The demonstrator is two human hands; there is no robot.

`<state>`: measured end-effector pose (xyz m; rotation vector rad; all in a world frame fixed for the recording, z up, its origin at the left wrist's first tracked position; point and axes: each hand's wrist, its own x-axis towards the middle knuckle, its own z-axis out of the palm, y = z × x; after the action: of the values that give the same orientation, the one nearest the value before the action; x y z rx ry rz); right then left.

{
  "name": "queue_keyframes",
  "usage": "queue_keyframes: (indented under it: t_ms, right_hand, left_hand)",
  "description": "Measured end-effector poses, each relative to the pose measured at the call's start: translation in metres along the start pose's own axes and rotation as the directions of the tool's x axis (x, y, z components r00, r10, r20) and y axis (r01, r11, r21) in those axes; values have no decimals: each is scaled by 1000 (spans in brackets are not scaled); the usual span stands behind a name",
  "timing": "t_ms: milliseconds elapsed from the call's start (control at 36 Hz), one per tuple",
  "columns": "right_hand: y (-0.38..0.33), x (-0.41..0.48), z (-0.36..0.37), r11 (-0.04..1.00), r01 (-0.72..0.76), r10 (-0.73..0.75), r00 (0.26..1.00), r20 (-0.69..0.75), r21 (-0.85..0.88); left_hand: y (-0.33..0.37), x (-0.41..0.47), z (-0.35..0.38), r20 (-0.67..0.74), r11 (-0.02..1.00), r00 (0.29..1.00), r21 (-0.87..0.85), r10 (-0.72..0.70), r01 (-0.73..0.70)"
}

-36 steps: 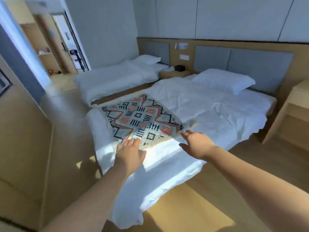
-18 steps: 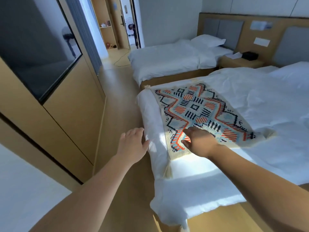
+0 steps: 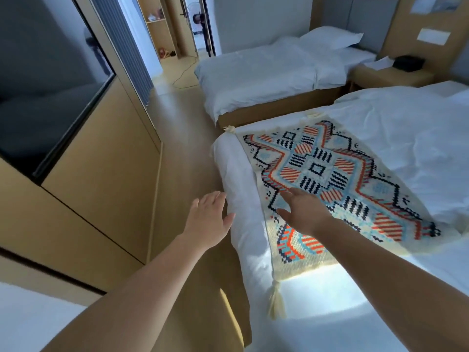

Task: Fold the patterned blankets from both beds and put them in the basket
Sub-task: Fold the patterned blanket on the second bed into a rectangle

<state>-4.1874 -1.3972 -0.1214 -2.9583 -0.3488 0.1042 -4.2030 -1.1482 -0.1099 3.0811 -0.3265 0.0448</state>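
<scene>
**Woven blanket still unfolded, both hands open at the bed's corner**

Woven in orange, pale blue and black, the patterned blanket (image 3: pixel 327 179) lay spread flat across the foot of the near bed (image 3: pixel 396 133). It sat askew to the mattress edge, and one cream tassel (image 3: pixel 275 298) hung over the side. No fold showed in it, so the folding looked not yet begun.

The right hand (image 3: pixel 302 212) reached over the blanket's near part with fingers straight and spread, holding nothing. Whether the palm touched the weave or hovered just above it could not be told.

The left hand (image 3: pixel 210 219) was likewise open and empty, just beside the white sheet bunched along the bed's edge. It was probably out there to take the near border or corner, so that the two hands could lift one side together.

The far bed (image 3: pixel 266 69) showed only white bedding from this angle. No basket was in view, so carrying seemed some way off.
</scene>
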Motion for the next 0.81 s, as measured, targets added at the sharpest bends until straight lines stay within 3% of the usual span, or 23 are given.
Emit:
queue_keyframes:
  t_ms: [167, 389, 528, 806]
  right_hand:
    - [3, 36, 4, 996, -85, 85, 996, 10, -29]
    - [-13, 92, 29, 959, -284, 284, 959, 6, 6]
    - [-37, 125, 37, 873, -487, 487, 873, 15, 13]
    - [-68, 117, 36, 687, -726, 726, 688, 3, 29]
  left_hand:
    - [-19, 57, 13, 26, 996, 996, -25, 84, -83]
    - [-62, 155, 41, 85, 951, 949, -94, 302, -294]
    - [-90, 210, 45, 90, 881, 880, -143, 466, -452]
    - [-99, 273, 43, 119, 712, 702, -168, 702, -682]
